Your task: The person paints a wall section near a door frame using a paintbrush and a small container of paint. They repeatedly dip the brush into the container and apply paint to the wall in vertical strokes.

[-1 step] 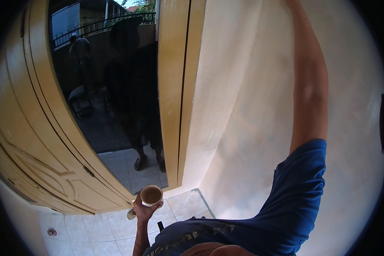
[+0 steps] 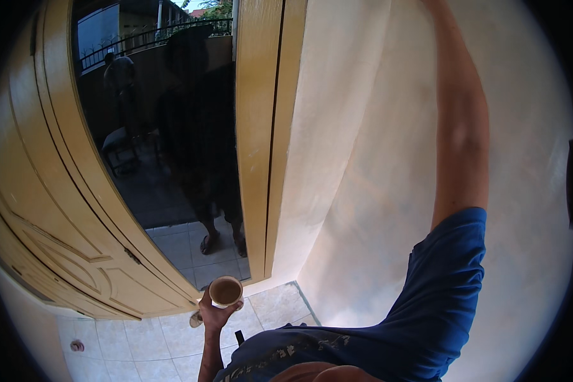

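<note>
My left hand (image 2: 216,314) is closed around a small round cup (image 2: 226,278), low in the picture near the foot of the glass panel. The cup stands upright with its mouth upward, and a light brown liquid (image 2: 226,292) shows inside it. My right arm (image 2: 463,121), in a blue sleeve, stretches upward along the pale wall (image 2: 363,210). Its hand lies beyond the upper edge, so neither the fingers nor anything they may hold can be seen.
On the left is a yellow-brown wooden door (image 2: 102,223). Beside it, a dark glass panel (image 2: 165,191) in a frame (image 2: 256,146) reflects a standing person, a chair and a railing. Light tiles (image 2: 153,340) cover the floor, where a small pinkish object (image 2: 77,346) lies.
</note>
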Demonstrator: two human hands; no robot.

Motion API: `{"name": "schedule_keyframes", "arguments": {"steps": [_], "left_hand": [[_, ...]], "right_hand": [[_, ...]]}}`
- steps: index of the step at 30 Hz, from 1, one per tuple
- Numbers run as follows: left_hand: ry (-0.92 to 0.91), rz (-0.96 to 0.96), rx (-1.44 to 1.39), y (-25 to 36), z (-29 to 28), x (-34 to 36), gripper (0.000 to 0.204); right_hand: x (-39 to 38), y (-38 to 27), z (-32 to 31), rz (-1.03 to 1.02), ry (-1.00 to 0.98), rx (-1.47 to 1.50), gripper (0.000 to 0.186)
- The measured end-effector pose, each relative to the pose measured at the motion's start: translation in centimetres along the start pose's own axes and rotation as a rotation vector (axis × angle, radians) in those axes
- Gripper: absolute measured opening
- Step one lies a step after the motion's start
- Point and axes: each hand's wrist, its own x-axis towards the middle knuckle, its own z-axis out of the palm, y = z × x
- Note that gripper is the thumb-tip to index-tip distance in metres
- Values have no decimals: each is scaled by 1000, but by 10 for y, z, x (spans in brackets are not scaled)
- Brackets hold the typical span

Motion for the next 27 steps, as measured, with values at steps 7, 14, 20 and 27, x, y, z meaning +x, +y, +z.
{"name": "schedule_keyframes", "arguments": {"steps": [7,14,20,27], "left_hand": [[22,-23,28,-10,5,-6,77],[-71,-35,17,-6,2,-7,75],[-109,-33,48,5,-3,-16,75],[-101,-15,102,7,-11,-24,77]], "right_hand": [[-58,11,-9,101,-112,145,35],[-137,31,-36,219,-341,275,40],[-192,0,-78,484,-563,68,39],[-168,-18,-81,370,-392,304,39]]}}
